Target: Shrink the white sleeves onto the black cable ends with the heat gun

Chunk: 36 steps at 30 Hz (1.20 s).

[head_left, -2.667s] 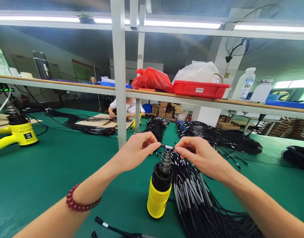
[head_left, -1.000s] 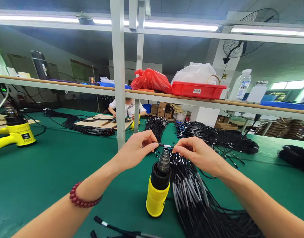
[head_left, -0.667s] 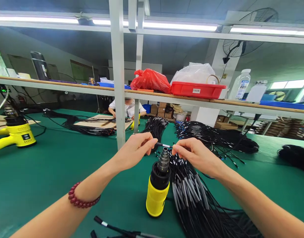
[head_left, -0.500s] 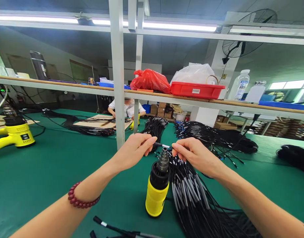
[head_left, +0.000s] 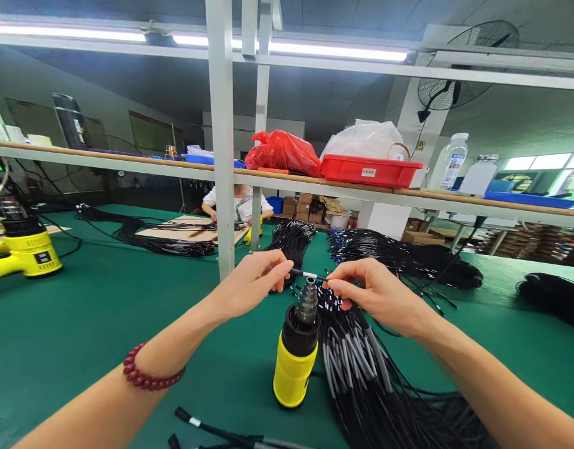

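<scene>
A thin black cable (head_left: 310,275) with a white sleeve stretches level between my two hands. My left hand (head_left: 263,280) pinches its left end, and a bracelet of dark red beads circles that wrist. Thumb and fingers of my right hand (head_left: 361,287) close on the cable's right side. Just beneath the white sleeve is the metal nozzle of a yellow and black heat gun (head_left: 296,362), standing upright on the green table. A gap shows between nozzle and cable. Right of the heat gun lies a thick bundle of black cables (head_left: 361,374) with grey sections and white-marked ends.
Several loose cables (head_left: 212,430) lie at the front edge. Another yellow heat gun (head_left: 34,249) stands at left. More cable bundles (head_left: 399,255) lie behind my hands. A shelf post (head_left: 224,156) rises ahead, and the shelf holds a red tray (head_left: 371,171). A person (head_left: 237,202) sits opposite.
The fingers of my right hand have shifted slightly on the cable. The cable is still held over the nozzle, and the view has moved a little.
</scene>
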Each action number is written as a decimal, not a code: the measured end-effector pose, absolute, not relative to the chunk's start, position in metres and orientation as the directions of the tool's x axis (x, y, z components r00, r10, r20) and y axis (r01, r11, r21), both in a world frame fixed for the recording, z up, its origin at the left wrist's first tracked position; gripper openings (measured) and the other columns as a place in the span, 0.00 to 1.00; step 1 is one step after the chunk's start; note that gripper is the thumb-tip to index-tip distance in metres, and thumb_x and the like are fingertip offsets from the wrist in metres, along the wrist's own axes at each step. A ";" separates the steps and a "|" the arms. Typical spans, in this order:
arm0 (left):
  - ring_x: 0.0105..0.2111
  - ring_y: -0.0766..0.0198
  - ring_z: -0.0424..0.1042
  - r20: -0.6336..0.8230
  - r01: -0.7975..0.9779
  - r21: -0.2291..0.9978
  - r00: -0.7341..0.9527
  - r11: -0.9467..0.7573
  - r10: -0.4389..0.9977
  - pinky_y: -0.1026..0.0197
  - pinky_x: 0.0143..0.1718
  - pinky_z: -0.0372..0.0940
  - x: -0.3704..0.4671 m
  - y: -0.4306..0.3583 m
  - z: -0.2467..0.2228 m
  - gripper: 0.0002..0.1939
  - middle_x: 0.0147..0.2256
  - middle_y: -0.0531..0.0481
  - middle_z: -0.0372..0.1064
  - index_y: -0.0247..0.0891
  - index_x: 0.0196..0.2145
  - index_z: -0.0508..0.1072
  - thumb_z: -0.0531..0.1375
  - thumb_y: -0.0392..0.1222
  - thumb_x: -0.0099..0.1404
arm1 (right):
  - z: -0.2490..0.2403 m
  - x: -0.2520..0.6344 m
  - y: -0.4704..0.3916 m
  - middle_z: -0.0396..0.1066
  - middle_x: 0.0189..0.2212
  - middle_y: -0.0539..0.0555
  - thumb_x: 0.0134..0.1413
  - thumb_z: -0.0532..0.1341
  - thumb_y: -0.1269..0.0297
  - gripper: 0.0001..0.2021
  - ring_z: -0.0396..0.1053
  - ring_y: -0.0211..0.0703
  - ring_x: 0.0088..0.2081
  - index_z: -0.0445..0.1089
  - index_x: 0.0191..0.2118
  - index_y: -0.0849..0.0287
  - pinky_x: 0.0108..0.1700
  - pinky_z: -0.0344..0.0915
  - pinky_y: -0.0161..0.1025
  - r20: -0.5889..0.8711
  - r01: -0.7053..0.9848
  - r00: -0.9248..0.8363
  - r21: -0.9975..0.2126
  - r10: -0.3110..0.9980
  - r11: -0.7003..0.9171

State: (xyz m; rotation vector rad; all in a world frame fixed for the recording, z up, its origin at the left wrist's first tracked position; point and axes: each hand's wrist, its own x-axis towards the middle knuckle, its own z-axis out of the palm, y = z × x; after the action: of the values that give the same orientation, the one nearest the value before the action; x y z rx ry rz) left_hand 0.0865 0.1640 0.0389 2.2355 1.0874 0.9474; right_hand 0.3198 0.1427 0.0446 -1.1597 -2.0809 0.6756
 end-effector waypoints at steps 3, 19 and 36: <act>0.25 0.65 0.65 0.365 0.500 0.648 0.458 -0.574 0.811 0.63 0.28 0.58 0.087 0.165 0.039 0.23 0.23 0.54 0.66 0.37 0.24 0.66 0.48 0.53 0.71 | 0.046 0.318 0.142 0.72 0.25 0.50 0.58 0.59 0.62 0.11 0.68 0.37 0.23 0.76 0.32 0.61 0.27 0.61 0.34 0.313 0.552 -0.394 -0.671 0.864 0.495; 0.24 0.67 0.62 0.411 0.516 0.627 0.418 -0.584 0.810 0.65 0.27 0.55 0.092 0.163 0.044 0.19 0.22 0.55 0.64 0.37 0.24 0.66 0.52 0.49 0.70 | 0.045 0.319 0.149 0.72 0.24 0.50 0.57 0.59 0.63 0.11 0.66 0.37 0.23 0.75 0.29 0.62 0.26 0.61 0.33 0.293 0.582 -0.381 -0.661 0.877 0.474; 0.26 0.67 0.61 0.455 0.497 0.603 0.429 -0.624 0.780 0.65 0.27 0.54 0.091 0.161 0.045 0.15 0.25 0.56 0.64 0.37 0.26 0.67 0.53 0.46 0.69 | 0.044 0.318 0.148 0.69 0.23 0.48 0.56 0.60 0.62 0.10 0.62 0.35 0.23 0.72 0.27 0.61 0.25 0.58 0.32 0.326 0.577 -0.375 -0.650 0.868 0.494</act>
State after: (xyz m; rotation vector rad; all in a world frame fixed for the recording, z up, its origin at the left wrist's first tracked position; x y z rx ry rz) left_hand 0.0912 0.1614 0.0446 2.3093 1.0886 1.0306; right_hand 0.3178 0.1481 0.0445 -1.1825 -2.0919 0.5772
